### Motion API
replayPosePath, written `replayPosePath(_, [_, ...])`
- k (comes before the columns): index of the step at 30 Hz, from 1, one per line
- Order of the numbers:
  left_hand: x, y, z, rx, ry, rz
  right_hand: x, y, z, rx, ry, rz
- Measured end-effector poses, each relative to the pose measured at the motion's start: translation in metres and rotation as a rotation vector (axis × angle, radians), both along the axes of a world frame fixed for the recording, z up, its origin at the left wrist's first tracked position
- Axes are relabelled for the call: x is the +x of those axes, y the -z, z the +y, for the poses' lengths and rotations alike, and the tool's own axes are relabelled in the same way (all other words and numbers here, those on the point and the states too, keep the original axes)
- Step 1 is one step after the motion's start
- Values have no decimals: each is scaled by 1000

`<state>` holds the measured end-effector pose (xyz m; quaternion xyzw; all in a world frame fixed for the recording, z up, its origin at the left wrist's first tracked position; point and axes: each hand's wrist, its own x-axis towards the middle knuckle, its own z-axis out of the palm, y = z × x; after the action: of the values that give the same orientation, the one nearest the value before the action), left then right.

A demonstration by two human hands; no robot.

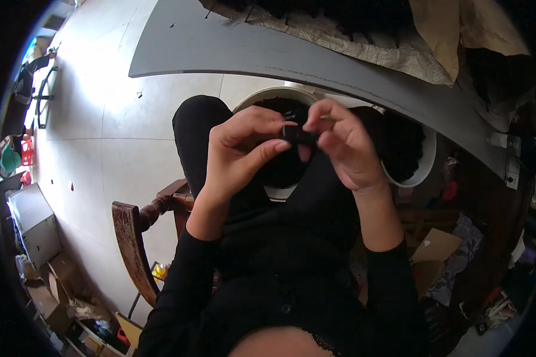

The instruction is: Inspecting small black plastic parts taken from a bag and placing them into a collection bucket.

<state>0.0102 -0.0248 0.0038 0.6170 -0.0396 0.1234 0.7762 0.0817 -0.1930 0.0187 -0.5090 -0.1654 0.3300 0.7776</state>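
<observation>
My left hand (235, 149) pinches a small black blocky part (291, 132) between thumb and fingers, held up over my lap. At the part's right end, the curled fingers and thumb of my right hand (351, 149) close in on it, slightly blurred. The part's far end is dark and partly hidden by those fingers. Below both hands, between my knees, stands a white round bucket (257, 95) with many small black pieces (274, 169) in it.
A grey tabletop (220, 50) slants across ahead, bearing a woven sack (363, 50) and dark material. Right of my knee is another white tub (432, 157) of black pieces. A wooden chair arm (131, 238) stands at left; boxes (36, 226) line the far left floor.
</observation>
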Motion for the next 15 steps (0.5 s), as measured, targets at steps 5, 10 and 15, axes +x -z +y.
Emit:
replayPosePath(5, [0, -10, -1, 289, -77, -110, -15, -16, 5, -192, 33, -135])
replayPosePath(10, [-3, -18, -8, 479, -183, -159, -20, -8, 8, -150, 123, -186])
replayPosePath(15, [-5, -20, -11, 613, -224, -200, -19, -5, 10, 85, 74, 198])
